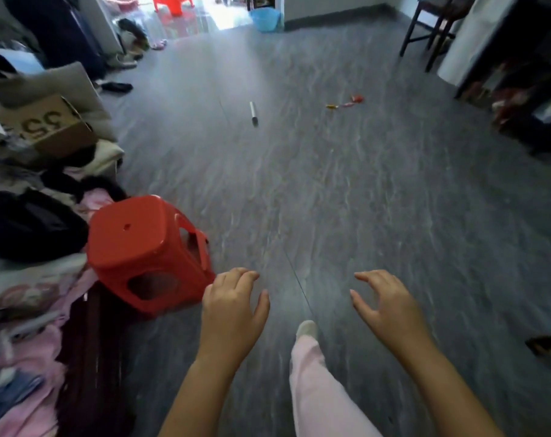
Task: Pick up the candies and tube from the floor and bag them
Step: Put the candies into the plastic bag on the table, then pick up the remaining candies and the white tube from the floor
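Hands [234, 305] [386, 305] loose, empty in my view — tube [254, 113] and candies [346, 103] lie apart on floor [362, 200].

Grey floor [346, 190] — tube [253, 112], candies [346, 103]

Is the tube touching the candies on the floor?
Apart. The head view shows bare grey floor between the tube and the candies to its right.

Grey streaked floor [362, 200]; red stool [148, 250] left; dark chair [431, 23] far right.
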`<state>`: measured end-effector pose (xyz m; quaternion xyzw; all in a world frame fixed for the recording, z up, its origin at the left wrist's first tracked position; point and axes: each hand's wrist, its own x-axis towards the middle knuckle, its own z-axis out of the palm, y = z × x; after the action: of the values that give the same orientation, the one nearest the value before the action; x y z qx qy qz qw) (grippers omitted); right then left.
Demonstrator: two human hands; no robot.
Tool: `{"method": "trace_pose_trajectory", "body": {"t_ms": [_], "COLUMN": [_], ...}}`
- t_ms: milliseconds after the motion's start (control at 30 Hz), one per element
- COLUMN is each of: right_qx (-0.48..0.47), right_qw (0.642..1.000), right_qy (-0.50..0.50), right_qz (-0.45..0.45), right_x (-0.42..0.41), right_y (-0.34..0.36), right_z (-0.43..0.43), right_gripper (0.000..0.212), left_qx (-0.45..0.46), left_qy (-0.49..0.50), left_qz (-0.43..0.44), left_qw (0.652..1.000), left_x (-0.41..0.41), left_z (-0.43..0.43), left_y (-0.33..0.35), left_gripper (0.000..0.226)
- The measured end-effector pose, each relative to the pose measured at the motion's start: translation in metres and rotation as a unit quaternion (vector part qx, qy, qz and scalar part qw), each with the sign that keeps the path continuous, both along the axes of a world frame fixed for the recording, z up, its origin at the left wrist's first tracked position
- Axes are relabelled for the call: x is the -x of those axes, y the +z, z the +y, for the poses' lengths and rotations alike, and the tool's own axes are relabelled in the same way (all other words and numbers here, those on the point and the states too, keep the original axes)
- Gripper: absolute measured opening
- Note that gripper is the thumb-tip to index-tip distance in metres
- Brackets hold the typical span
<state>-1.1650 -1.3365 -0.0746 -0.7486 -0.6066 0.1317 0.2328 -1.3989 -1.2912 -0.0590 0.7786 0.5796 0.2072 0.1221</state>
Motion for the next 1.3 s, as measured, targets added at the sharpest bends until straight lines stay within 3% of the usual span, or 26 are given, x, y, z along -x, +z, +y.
{"method": "trace_pose_trajectory", "body": {"t_ms": [400, 667, 1033, 1300], "right_qx": [-0.075, -0.041, -0.035, 0.010], "right_qw": [0.994, 0.992, 0.996, 0.991], "right_qy": [-0.069, -0.112, -0.082, -0.124], "right_qz": [0.030, 0.040, 0.026, 0.058], "right_x": [-0.141, -0.194, -0.235, -0.314], "right_y": [0.022, 0.006, 0.039, 0.010], "right_z": [0.252, 0.385, 0.703, 0.840], "right_gripper": [0.031, 0.033, 0.028, 0.024], "left_qx": [-0.013, -0.004, 0.005, 0.020], "left_qy": [-0.071, -0.122, -0.102, -0.138], "left_qz": [0.032, 0.018, -0.015, -0.007], "left_qw": [0.997, 0.992, 0.995, 0.990], "left_x": [-0.119, -0.192, -0.237, -0.329], "left_z": [0.276, 0.433, 0.740, 0.897], "left_y": [0.038, 0.017, 0.005, -0.002], "left_gripper": [0.039, 0.037, 0.039, 0.038]}}
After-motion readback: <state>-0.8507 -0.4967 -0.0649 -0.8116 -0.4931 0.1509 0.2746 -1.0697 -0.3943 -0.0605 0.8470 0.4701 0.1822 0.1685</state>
